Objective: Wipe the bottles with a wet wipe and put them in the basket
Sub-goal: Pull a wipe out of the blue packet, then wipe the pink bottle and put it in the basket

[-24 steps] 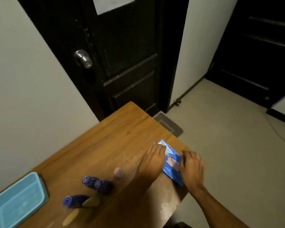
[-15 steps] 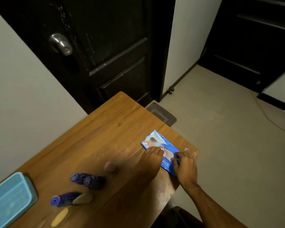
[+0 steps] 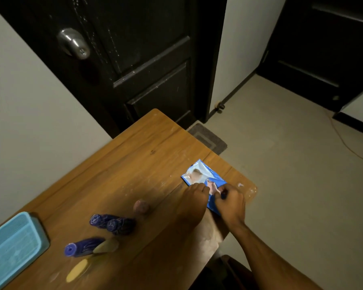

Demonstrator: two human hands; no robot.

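A blue wet-wipe pack (image 3: 200,174) lies flat near the right edge of the wooden table (image 3: 124,164). My left hand (image 3: 194,198) presses down on the pack's near left side. My right hand (image 3: 231,200) pinches at the pack's middle, fingers closed on its flap. Several bottles lie on the table to the left: two dark blue ones (image 3: 111,222) side by side, a blue one with a round cap (image 3: 82,246), a yellow one (image 3: 80,271) and a small pinkish one (image 3: 141,206). The light blue basket (image 3: 13,248) sits at the table's left end.
A dark door with a metal knob (image 3: 74,43) stands behind the table. A grey mat (image 3: 209,138) lies on the floor past the table's far corner. The table's right edge drops off just beyond the pack. An orange cable (image 3: 344,141) runs along the floor at right.
The view tilted down and right. My left hand slid back off the pack's far half, uncovering it. My right hand shifted inward and now pinches at the pack's middle.
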